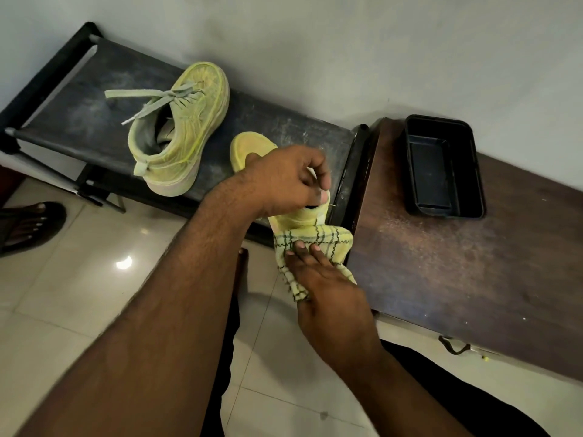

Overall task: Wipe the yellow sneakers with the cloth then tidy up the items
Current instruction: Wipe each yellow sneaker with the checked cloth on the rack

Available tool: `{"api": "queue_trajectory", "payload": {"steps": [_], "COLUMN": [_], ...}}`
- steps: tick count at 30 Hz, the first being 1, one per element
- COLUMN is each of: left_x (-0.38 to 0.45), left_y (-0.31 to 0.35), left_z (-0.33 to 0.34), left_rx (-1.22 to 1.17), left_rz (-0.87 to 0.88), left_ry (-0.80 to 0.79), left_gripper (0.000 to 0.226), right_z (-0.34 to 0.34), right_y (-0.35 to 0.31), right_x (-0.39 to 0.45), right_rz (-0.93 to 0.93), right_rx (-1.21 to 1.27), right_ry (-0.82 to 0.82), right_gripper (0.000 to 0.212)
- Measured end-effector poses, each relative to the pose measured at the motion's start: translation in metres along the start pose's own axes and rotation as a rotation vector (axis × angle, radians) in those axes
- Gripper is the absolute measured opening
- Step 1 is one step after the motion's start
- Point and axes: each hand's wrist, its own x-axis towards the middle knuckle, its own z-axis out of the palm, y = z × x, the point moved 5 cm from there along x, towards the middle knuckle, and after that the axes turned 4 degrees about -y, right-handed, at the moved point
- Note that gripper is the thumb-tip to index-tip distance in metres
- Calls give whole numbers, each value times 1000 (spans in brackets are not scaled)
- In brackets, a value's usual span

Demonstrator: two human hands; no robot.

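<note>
Nearest the camera, at lower centre of the frame, the right hand [328,279] is laid with straight fingers on a yellow checked cloth [318,247], which is pressed against the heel end of one yellow sneaker [249,149]. Just above, at the centre, this sneaker is gripped by the left hand [284,178], whose fingers are curled round it near the collar. The shoe is held over the right end of a dusty black rack [79,99]. Farther, at upper left, the second sneaker [186,127] is seen lying on the rack, laces loose. At upper right, a black tray [441,168] is set on a brown wooden bench [457,263].
</note>
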Motion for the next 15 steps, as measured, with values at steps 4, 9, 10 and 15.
{"api": "queue_trajectory", "payload": {"steps": [4, 9, 10, 15], "left_x": [-3, 0, 2, 2], "left_y": [9, 8, 8, 8], "left_z": [-7, 0, 2, 3], "left_rx": [256, 499, 535, 373], "left_rz": [-4, -107, -122, -88], "left_ry": [137, 76, 57, 133], "left_gripper": [25, 41, 42, 41], "right_z": [-45, -75, -80, -76], "right_y": [19, 54, 57, 42], "right_x": [-5, -4, -2, 16], "right_rz": [523, 753, 719, 447], "right_rx": [880, 1343, 1327, 954], "right_ry": [71, 534, 599, 574], "right_gripper": [28, 17, 18, 36]}}
